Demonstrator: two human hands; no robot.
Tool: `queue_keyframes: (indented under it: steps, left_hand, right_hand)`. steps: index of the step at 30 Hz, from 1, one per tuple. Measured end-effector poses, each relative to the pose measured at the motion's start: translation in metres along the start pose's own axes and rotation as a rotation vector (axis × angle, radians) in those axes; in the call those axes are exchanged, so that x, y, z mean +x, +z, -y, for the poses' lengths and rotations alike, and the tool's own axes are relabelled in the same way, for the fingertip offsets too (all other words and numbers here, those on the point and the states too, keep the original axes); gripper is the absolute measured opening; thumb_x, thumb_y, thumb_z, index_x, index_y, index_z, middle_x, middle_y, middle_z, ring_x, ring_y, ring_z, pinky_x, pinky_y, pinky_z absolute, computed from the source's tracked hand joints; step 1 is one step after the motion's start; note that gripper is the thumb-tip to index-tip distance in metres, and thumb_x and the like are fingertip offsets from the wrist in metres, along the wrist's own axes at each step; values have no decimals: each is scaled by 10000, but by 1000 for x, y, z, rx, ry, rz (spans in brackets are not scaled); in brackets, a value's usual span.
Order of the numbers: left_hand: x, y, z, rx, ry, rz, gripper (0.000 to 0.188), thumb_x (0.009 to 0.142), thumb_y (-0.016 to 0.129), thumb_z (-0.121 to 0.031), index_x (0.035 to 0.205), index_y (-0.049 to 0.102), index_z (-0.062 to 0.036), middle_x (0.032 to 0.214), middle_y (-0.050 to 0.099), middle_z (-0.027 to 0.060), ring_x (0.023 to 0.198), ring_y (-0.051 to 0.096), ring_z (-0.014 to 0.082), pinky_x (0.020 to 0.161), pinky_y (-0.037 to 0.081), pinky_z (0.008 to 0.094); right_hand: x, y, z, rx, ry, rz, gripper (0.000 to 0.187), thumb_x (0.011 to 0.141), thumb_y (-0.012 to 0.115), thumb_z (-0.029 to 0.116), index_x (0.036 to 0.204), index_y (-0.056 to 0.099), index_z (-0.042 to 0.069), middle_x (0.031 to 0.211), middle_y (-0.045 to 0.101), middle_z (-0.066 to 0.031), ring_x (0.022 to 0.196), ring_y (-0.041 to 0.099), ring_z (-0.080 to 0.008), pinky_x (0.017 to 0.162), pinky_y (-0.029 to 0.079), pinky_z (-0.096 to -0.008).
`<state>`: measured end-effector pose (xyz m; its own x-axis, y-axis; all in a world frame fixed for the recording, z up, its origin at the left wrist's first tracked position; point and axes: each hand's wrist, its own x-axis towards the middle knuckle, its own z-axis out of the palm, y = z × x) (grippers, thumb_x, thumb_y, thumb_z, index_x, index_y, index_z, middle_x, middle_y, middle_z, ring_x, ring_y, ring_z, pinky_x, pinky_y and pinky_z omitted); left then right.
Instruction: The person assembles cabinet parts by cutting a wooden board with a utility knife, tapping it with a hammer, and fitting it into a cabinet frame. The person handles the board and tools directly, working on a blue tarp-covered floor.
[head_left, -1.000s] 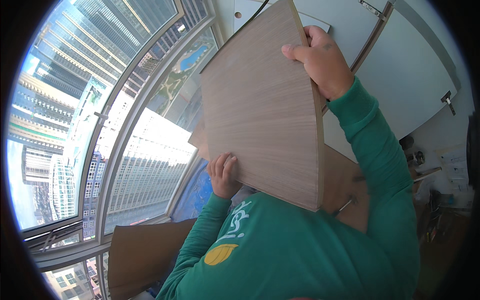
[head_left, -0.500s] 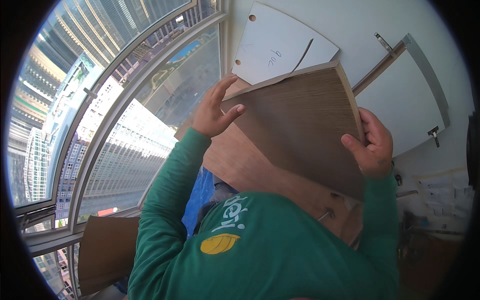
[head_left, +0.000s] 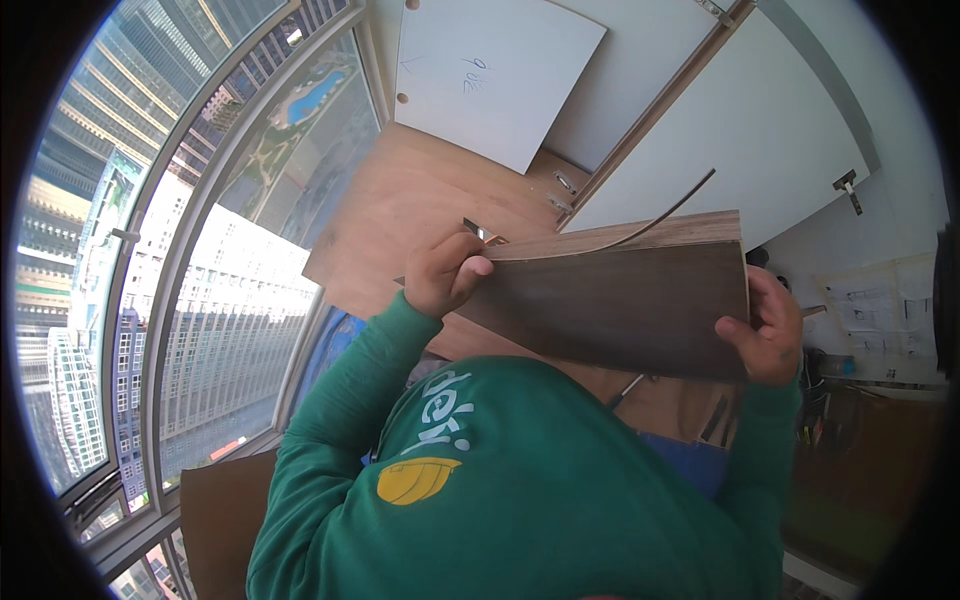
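I hold a dark brown wood-grain board (head_left: 620,310) tilted in front of me. My right hand (head_left: 768,328) is closed around its right end, thumb on the near face and fingers behind. Near the left end, my left hand (head_left: 445,272) has its fingers curled over the upper edge. A thin dark strip of edging (head_left: 668,213) runs along that edge and springs loose at the right, its free end curving upward. Just beyond my left hand lies a small orange-and-dark tool (head_left: 484,233), perhaps a utility knife, partly hidden.
Beneath the board is a light wooden worktop (head_left: 385,205). A white panel with handwriting (head_left: 490,75) leans at the back, beside a large white door with hinges (head_left: 730,150). Windows (head_left: 240,260) line the left. A metal-shafted tool (head_left: 627,388) lies close to my body.
The board has come lower and tipped so its upper edge faces me more. My left hand went from spread fingers to a closed grip. My view has shifted, uncovering more worktop.
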<state>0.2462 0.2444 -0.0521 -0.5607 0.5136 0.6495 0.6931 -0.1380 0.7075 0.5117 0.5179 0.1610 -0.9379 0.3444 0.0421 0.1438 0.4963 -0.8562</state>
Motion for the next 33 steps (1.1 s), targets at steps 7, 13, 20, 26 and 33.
queue_keyframes:
  steps: [7, 13, 20, 26, 33]
  left_hand:
    - [18, -13, -18, 14, 10, 98, 394, 923, 815, -381, 819, 676, -27, 730, 581, 97, 630, 588, 261, 578, 471, 388]
    - [1, -13, -9, 10, -63, 106, 374, 913, 832, -338, 798, 663, -26, 728, 580, 97, 631, 590, 248, 582, 472, 375]
    - [-1, -7, -8, 67, -26, 56, 368, 899, 841, -335, 794, 664, -30, 715, 578, 92, 618, 594, 251, 576, 477, 372]
    - [32, -5, -17, 255, 144, 54, 517, 810, 872, -481, 715, 602, -50, 669, 542, 59, 584, 569, 266, 544, 465, 392]
    - [73, -6, -46, 503, 431, 216, 605, 795, 857, -575, 630, 511, -107, 626, 452, 42, 544, 516, 236, 501, 423, 359]
  right_hand:
    - [-25, 6, -42, 207, 58, -110, 574, 872, 856, 134, 1353, 607, -56, 1224, 707, -112, 1108, 669, -182, 1017, 514, -329]
    - [-20, 16, -59, 241, 20, -85, 535, 874, 851, 107, 1328, 622, -60, 1182, 717, -102, 1096, 668, -170, 1007, 516, -322]
    - [-17, 16, -68, 228, 16, -82, 568, 883, 869, 144, 1344, 608, -62, 1182, 717, -98, 1096, 671, -168, 995, 522, -316]
    - [-19, 7, -83, 214, -15, -151, 547, 889, 844, 56, 1367, 600, -50, 1224, 719, -96, 1125, 674, -172, 1008, 524, -324]
    - [-45, 24, -170, 283, 255, -206, 561, 865, 867, 31, 1366, 619, -7, 1271, 712, -94, 1153, 662, -182, 1017, 521, -351]
